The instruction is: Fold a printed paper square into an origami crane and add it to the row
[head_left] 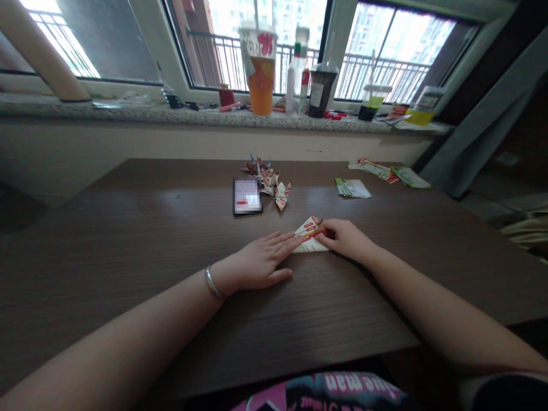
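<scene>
A partly folded sheet of printed paper (313,244), white with red and yellow marks, lies on the brown table (171,257) in front of me. My left hand (265,260) rests flat, fingers stretched out, with the fingertips on the paper's left side. At the paper's right edge, my right hand (342,237) has its fingers curled in and pinches a folded part of it. Beyond the paper sit several folded paper figures (269,180) with pointed tips, in the same white and red print. Part of the paper is hidden under my fingers.
A dark-framed device (247,197) with a blurred screen lies left of the figures. Flat printed papers (352,188) are stacked to the right, with more paper strips (377,170) behind. Drink cups (261,85) and bottles (295,85) line the window sill (192,117).
</scene>
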`<action>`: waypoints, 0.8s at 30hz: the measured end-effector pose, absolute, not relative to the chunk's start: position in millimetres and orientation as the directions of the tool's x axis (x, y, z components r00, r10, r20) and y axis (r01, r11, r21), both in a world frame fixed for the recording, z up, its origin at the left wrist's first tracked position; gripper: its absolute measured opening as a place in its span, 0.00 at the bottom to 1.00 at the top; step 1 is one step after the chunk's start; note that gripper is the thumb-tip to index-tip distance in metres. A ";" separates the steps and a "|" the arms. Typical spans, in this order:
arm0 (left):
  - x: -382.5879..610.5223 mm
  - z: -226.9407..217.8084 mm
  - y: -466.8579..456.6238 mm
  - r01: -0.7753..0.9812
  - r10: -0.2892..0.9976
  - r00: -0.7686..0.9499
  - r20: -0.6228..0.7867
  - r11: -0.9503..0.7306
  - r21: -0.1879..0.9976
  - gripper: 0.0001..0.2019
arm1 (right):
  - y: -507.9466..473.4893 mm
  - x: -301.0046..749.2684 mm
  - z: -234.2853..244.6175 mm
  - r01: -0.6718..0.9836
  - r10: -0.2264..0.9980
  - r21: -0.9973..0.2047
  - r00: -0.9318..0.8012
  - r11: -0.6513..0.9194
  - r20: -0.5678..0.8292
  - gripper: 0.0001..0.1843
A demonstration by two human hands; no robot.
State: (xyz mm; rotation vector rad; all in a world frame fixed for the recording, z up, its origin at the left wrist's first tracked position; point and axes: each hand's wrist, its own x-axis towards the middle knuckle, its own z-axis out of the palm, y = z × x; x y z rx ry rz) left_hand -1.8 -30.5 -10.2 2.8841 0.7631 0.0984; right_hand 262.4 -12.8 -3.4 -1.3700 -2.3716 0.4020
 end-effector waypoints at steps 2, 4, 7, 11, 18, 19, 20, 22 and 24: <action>-2.0 -11.2 -30.4 0.466 0.477 0.878 0.034 -0.870 0.164 0.34 | -12.4 262.6 -3.9 0.772 0.862 -0.385 -0.472 0.506 0.187 0.08; -1.7 -11.2 -30.3 0.455 0.465 0.885 0.032 -0.877 0.157 0.33 | -11.9 262.7 -4.7 0.775 0.854 -0.360 -0.483 0.519 0.192 0.07; -0.8 -10.2 -30.5 0.455 0.462 0.887 0.013 -0.878 0.147 0.32 | -10.8 262.7 -6.2 0.775 0.845 -0.337 -0.495 0.534 0.201 0.07; -0.4 -10.2 -30.7 0.462 0.467 0.884 -0.001 -0.875 0.144 0.32 | -9.2 263.4 -6.7 0.796 0.857 -0.317 -0.478 0.516 0.194 0.06; 1.0 -10.2 -29.8 0.443 0.452 0.891 0.029 -0.884 0.148 0.30 | -7.9 268.0 -3.1 0.802 0.870 -0.339 -0.463 0.492 0.168 0.06; 1.4 -9.9 -30.0 0.440 0.449 0.893 0.038 -0.886 0.145 0.30 | -7.8 268.7 -2.9 0.804 0.872 -0.340 -0.459 0.488 0.169 0.05; 1.8 -9.6 -30.4 0.437 0.446 0.894 0.047 -0.889 0.139 0.30 | -7.6 269.4 -2.7 0.806 0.874 -0.337 -0.456 0.486 0.169 0.05; 2.5 -9.2 -31.6 0.433 0.443 0.895 0.061 -0.893 0.123 0.29 | -7.0 270.7 -2.4 0.813 0.875 -0.324 -0.455 0.484 0.165 0.04; 3.3 -9.1 -33.0 0.433 0.441 0.894 0.073 -0.895 0.109 0.29 | -6.1 272.7 -2.1 0.819 0.874 -0.305 -0.458 0.486 0.163 0.04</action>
